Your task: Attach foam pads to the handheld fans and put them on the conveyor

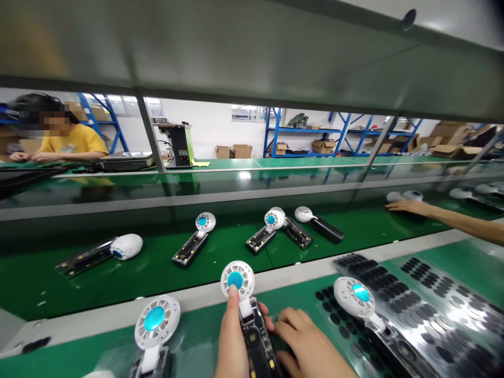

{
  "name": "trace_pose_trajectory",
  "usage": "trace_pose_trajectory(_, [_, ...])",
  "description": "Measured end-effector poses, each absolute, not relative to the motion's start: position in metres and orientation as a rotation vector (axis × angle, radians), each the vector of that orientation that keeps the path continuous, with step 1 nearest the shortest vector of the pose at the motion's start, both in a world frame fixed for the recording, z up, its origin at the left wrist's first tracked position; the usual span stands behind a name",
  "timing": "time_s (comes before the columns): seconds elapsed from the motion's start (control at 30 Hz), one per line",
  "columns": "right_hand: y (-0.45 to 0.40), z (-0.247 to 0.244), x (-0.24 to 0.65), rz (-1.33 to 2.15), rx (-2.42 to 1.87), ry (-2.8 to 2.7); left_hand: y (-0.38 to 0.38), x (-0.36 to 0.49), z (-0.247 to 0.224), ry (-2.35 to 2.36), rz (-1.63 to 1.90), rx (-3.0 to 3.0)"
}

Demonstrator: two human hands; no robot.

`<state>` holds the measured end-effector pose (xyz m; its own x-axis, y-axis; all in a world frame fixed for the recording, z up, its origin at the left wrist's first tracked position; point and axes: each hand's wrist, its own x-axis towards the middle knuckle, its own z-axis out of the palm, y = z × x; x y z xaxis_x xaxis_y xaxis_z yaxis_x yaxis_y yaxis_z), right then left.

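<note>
My left hand (232, 336) is closed around a handheld device with a round, vented, fan-like white head (237, 278) and a black body (258, 341) showing yellow-and-white parts. The thumb presses the lower edge of the blue disc (235, 280) in the head's centre. Close against the body's right side is my right hand (307, 341), fingers curled; whatever is between them, if anything, is hidden. Similar devices lie on either side: one with its white head (157, 321) at left, another with its head (354, 297) at right, on clear sheets of black round discs (433, 315).
Several more such devices, one with its head (205, 222) tilted up, lie on the sunken green belt (228, 252) beyond a pale rail (197, 296). A co-worker's arm (452, 218) reaches over the belt from the right. Overhead hangs a grey shelf (236, 52). Far left sits a person (74, 139) in yellow.
</note>
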<state>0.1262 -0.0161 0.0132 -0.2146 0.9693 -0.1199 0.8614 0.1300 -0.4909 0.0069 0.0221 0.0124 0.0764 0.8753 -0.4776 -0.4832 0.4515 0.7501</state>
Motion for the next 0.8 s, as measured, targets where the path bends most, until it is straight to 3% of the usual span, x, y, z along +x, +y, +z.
trace_pose_trajectory(0.27, [-0.018, 0.005, 0.113, 0.657, -1.975, -2.09, 0.03, -0.002, 0.006, 1.037, 1.012, 0.411])
trace_pose_trajectory(0.53, [-0.013, 0.036, 0.134, 1.106, -1.55, -1.647, 0.024, 0.003, 0.006, 1.12, 1.025, 0.544])
trace_pose_trajectory(0.8, [-0.006, 0.048, 0.111, 1.096, -1.582, -1.791, 0.016, 0.002, 0.013, 1.094, 1.099, 0.719])
